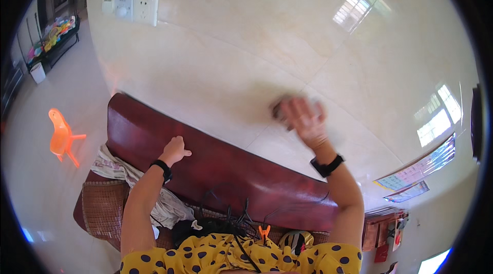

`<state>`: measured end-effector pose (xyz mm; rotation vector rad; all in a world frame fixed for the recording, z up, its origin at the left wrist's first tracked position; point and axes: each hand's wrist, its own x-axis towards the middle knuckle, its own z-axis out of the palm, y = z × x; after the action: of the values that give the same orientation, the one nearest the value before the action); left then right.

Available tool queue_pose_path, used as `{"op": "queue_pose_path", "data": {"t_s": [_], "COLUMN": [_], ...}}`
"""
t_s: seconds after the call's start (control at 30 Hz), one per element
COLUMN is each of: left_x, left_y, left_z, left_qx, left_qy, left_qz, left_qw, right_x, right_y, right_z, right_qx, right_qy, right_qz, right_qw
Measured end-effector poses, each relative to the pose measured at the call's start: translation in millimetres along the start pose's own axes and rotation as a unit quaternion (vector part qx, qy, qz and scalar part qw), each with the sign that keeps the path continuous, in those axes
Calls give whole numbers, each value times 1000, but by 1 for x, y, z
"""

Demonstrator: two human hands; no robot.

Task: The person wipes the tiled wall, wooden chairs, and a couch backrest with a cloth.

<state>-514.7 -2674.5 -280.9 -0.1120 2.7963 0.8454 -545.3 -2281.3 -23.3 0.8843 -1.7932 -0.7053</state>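
Note:
Against the glossy cream tiled wall, my right hand presses a dark, crumpled cloth-like thing, its fingers spread over it and blurred by motion. My left hand rests closed, thumb out, on the dark red leather-like backrest of a sofa; nothing shows in it. Each wrist bears a black band. A white patterned cloth lies on the sofa below my left hand.
Wall sockets and a switch plate are at upper left. An orange plastic child's chair stands on the floor at left. Black cables and an orange clip are near my body. Printed posters hang at right.

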Motion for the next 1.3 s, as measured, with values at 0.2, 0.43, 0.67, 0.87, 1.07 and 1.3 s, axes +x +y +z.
{"op": "queue_pose_path", "data": {"t_s": [0.2, 0.43, 0.67, 0.87, 1.07, 1.3], "left_x": [2, -5, 2, -6, -8, -13], "left_y": [-5, -7, -1, -2, 0, -2], "left_z": [3, -3, 6, 1, 11, 3], "left_qx": [6, 12, 7, 0, -3, 1], "left_qy": [0, 17, 11, 21, 40, 38], "left_qz": [-1, -5, 19, 14, 14, -11], "left_qw": [1000, 1000, 1000, 1000, 999, 999], "right_x": [99, 80, -29, 31, 113, 142], "right_y": [157, 99, -35, 90, 256, 152], "right_z": [-66, -25, 17, -26, -72, -42], "right_qx": [-91, 3, 71, 19, -138, -35], "right_qy": [184, 133, -29, -32, 300, 179], "right_qz": [316, 239, -164, 103, 441, 207], "right_qw": [926, 962, 983, 994, 835, 961]}}
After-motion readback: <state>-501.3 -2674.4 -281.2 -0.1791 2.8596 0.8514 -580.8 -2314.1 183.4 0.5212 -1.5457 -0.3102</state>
